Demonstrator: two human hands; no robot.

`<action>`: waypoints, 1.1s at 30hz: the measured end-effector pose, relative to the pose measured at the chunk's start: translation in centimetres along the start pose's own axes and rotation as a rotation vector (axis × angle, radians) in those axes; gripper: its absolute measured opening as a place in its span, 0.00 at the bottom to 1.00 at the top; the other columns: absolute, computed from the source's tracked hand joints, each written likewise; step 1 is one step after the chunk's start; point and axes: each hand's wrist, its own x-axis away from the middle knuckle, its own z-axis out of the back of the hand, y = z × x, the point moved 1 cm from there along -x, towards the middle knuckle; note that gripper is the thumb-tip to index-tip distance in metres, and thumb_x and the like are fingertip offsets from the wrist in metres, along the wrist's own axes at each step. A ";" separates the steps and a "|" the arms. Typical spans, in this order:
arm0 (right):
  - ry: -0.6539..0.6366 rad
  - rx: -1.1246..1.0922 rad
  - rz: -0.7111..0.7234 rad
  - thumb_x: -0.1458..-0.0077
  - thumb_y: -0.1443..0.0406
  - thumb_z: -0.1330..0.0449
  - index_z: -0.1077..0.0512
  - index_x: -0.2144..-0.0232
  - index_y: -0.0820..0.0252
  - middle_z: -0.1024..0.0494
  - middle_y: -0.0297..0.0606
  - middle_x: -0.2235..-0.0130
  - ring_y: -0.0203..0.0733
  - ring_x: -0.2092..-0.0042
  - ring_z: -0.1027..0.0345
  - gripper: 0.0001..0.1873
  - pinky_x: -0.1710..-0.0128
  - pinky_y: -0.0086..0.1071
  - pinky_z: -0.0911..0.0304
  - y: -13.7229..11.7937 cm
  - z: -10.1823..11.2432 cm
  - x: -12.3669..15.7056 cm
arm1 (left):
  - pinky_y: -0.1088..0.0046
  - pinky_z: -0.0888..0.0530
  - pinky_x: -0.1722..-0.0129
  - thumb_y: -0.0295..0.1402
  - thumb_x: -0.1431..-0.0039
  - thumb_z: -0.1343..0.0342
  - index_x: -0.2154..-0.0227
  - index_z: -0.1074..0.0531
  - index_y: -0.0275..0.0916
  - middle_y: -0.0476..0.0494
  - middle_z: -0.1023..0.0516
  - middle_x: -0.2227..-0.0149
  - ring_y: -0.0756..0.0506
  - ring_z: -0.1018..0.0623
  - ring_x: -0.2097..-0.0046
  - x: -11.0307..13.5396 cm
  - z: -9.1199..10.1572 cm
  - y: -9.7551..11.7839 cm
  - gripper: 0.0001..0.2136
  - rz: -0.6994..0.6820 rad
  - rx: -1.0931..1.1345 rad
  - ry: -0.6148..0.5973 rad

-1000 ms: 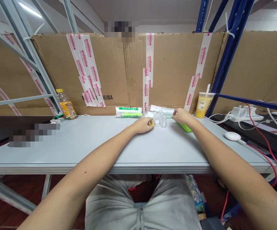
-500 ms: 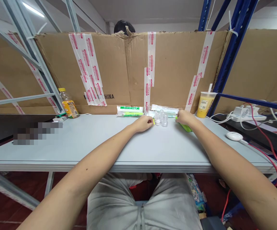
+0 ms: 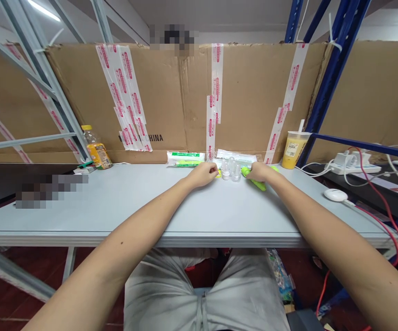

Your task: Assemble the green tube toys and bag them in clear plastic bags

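Indoors, pale table (image 3: 123,197), taped cardboard (image 3: 169,101) behind, right hand (image 3: 259,171) on green item (image 3: 258,185)

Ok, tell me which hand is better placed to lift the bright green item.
The right hand, most likely: it is right at the bright green item. The left hand is farther off, beside a small yellow item, with clear containers between.

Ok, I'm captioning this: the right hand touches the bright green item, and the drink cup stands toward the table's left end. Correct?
Wrong end: the head view shows the drink cup toward the right end of the table. The right hand does touch the bright green item.
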 end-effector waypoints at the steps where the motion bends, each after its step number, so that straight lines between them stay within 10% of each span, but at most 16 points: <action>1: -0.001 0.003 -0.005 0.52 0.61 0.36 0.25 0.66 0.66 0.20 0.51 0.66 0.47 0.68 0.25 0.13 0.73 0.32 0.37 -0.1 -0.1 0.0 | 0.70 0.36 0.68 0.31 0.43 0.49 0.73 0.28 0.38 0.46 0.25 0.71 0.47 0.30 0.68 0.0 0.1 0.0 0.06 -0.006 -0.005 0.017; 8: 0.291 -0.457 -0.065 0.50 0.61 0.39 0.33 0.57 0.63 0.21 0.48 0.66 0.47 0.68 0.25 0.19 0.72 0.32 0.36 0.5 2.3 1.3 | 0.71 0.32 0.65 0.31 0.42 0.47 0.71 0.31 0.37 0.46 0.27 0.66 0.50 0.30 0.68 -0.4 0.9 0.7 0.05 0.013 0.165 0.209; 13: 0.230 -1.020 0.265 0.47 0.63 0.42 0.42 0.51 0.57 0.26 0.37 0.66 0.36 0.76 0.33 0.22 0.78 0.29 0.39 -0.8 4.4 3.8 | 0.74 0.31 0.76 0.33 0.40 0.47 0.69 0.37 0.38 0.47 0.27 0.68 0.52 0.29 0.75 -0.8 0.7 1.0 0.05 0.157 0.718 0.179; 18: -0.300 -0.864 0.574 0.47 0.65 0.40 0.40 0.45 0.54 0.30 0.30 0.74 0.34 0.80 0.39 0.27 0.82 0.27 0.42 -3.9 2.9 6.3 | 0.74 0.29 0.74 0.37 0.44 0.40 0.71 0.34 0.37 0.48 0.29 0.71 0.53 0.29 0.74 -0.7 0.7 1.9 0.11 0.209 1.045 0.122; 24: -0.273 -0.748 0.613 0.48 0.68 0.38 0.53 0.34 0.51 0.28 0.28 0.71 0.32 0.81 0.38 0.43 0.84 0.25 0.45 -5.0 1.3 6.3 | 0.75 0.34 0.76 0.35 0.49 0.35 0.74 0.31 0.35 0.47 0.32 0.73 0.53 0.32 0.73 -0.5 1.1 3.0 0.11 0.207 1.109 -0.002; 33: -0.245 -0.661 0.687 0.44 0.65 0.38 0.45 0.35 0.51 0.27 0.29 0.70 0.31 0.80 0.38 0.37 0.83 0.25 0.44 -4.6 1.8 6.1 | 0.74 0.37 0.75 0.41 0.50 0.34 0.75 0.31 0.36 0.49 0.36 0.76 0.53 0.35 0.75 -0.1 1.4 3.3 0.15 0.165 0.966 -0.098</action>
